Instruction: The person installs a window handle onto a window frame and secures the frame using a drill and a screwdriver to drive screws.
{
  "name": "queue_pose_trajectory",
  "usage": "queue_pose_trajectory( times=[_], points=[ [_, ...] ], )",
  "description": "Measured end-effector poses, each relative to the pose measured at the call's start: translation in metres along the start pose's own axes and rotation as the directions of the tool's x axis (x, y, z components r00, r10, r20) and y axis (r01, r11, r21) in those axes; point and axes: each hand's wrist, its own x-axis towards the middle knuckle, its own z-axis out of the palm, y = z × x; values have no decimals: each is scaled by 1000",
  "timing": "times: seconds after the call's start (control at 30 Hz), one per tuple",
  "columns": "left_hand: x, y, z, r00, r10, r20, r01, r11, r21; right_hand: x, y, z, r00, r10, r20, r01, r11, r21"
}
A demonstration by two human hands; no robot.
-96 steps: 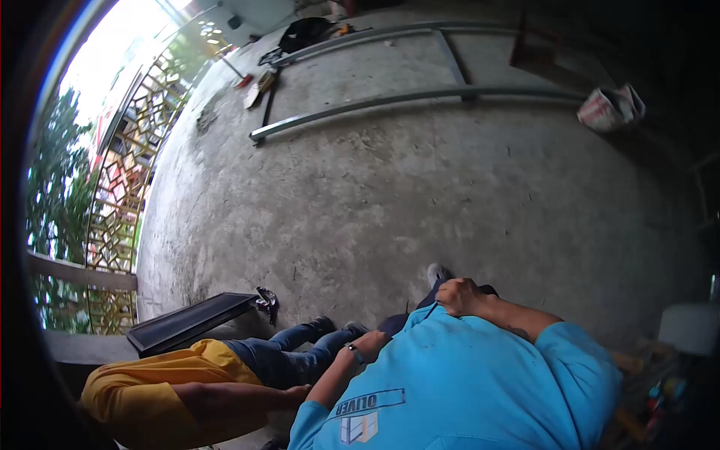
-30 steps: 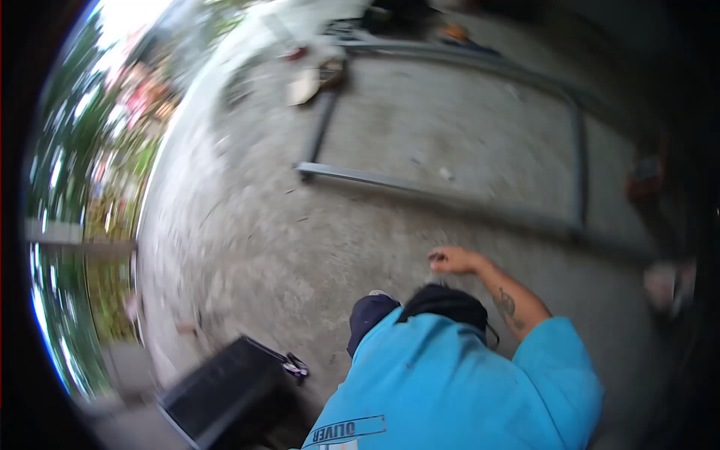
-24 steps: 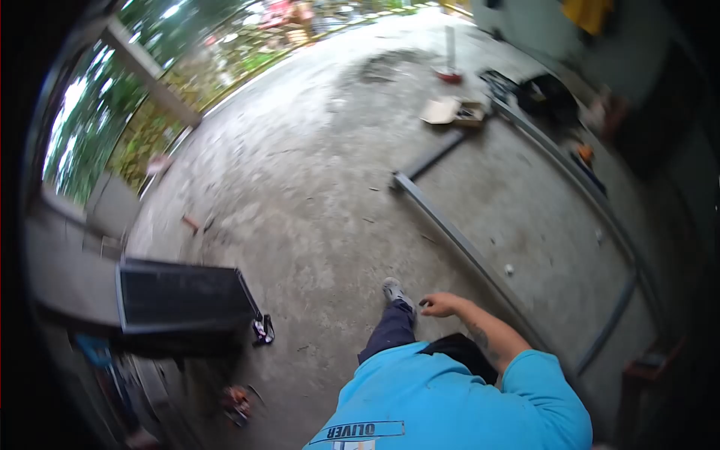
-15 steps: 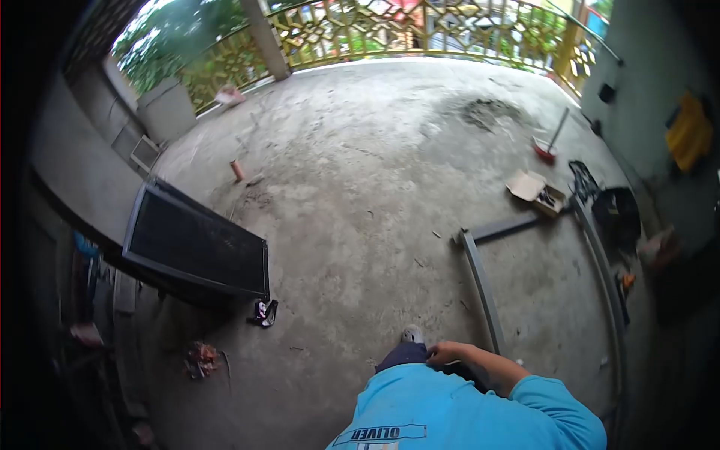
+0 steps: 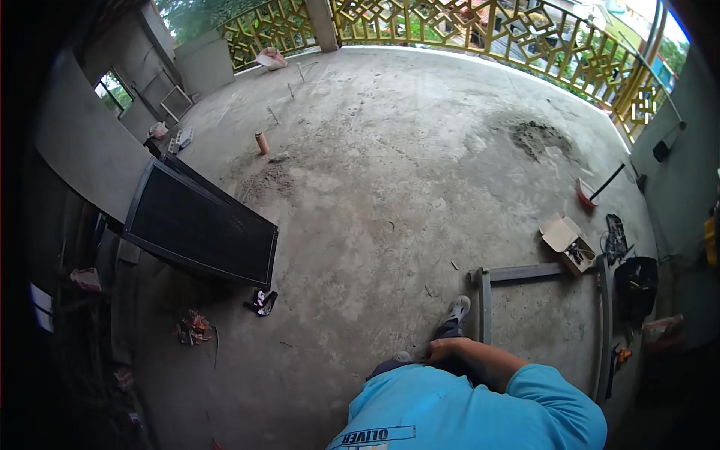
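Note:
My right hand (image 5: 444, 349) is low in the picture, bent in front of the blue shirt (image 5: 450, 405) and against the dark trousers (image 5: 450, 328) near my thigh. Its fingers point down and are too hidden to show whether they hold anything. A grey shoe (image 5: 459, 305) shows just beyond the hand. To the right of it, a grey metal frame (image 5: 486, 307) lies on the concrete floor. My left hand is outside the picture.
On the left stands a black panel (image 5: 202, 225), with a small dark bundle (image 5: 262, 302) by its lower corner. An open cardboard box (image 5: 561, 234), a black bag (image 5: 636, 289) and a red dustpan (image 5: 586, 195) are at the right. A railing (image 5: 465, 26) runs along the far edge.
The view has shifted, and the metal frame, box and dustpan appear further right and lower. One shoe now reaches further forward beside the frame. My right hand stays by the thigh.

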Motion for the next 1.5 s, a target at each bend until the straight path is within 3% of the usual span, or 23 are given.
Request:
queue_pose_trajectory(
  times=[0.2,0.3,0.47,0.57,0.7,0.9,1.0,1.07,1.1,1.17,1.2,1.27,1.37,1.43,1.47,1.5],
  points=[
    [44,84,-20,963,-240,-125,227,968,-107,-27,101,-131,966,-233,-110,234,972,-3],
    [57,130,-29,934,-319,-161,294,943,-157,-51,125,-187,985,-171,-22,168,982,-86],
    [78,195,-36,895,-396,-207,352,909,-221,-51,189,-241,981,-68,180,27,975,220],
    [85,220,-33,874,-436,-216,382,890,-251,-95,182,-287,965,-46,259,3,986,164],
    [92,238,-32,853,-482,-201,424,864,-271,-123,218,-302,984,-59,165,16,967,255],
    [106,253,-48,846,-511,-152,474,851,-224,-164,287,-305,986,100,136,-138,944,301],
    [125,256,-82,863,-491,-119,470,867,-163,-178,333,-274,975,163,154,-220,828,516],
    [146,260,-110,882,-458,-107,450,888,-93,-199,342,-257,965,230,122,-246,649,720],
    [158,262,-129,894,-438,-92,436,899,-46,-199,348,-246,966,236,107,-236,624,745],
    [184,269,-163,920,-383,-86,388,919,64,-199,359,-223,949,274,156,-264,420,868],
    [200,274,-190,936,-343,-75,350,926,139,-198,357,-211,952,272,142,-243,384,891],
    [237,294,-249,969,-242,-48,245,920,307,-194,348,-190,965,253,69,-96,93,991],
    [293,345,-340,995,-45,84,-12,816,578,-179,318,-202,949,316,6,12,-56,998],
    [356,324,-365,975,36,221,-189,660,727,-164,295,-188,918,396,-27,110,-187,976],
    [372,350,-385,952,33,304,-261,605,752,-130,317,-155,923,348,-162,248,-216,944],
    [389,384,-399,923,21,385,-332,550,766,-167,274,-200,875,479,-70,190,-207,960]
  ],
)
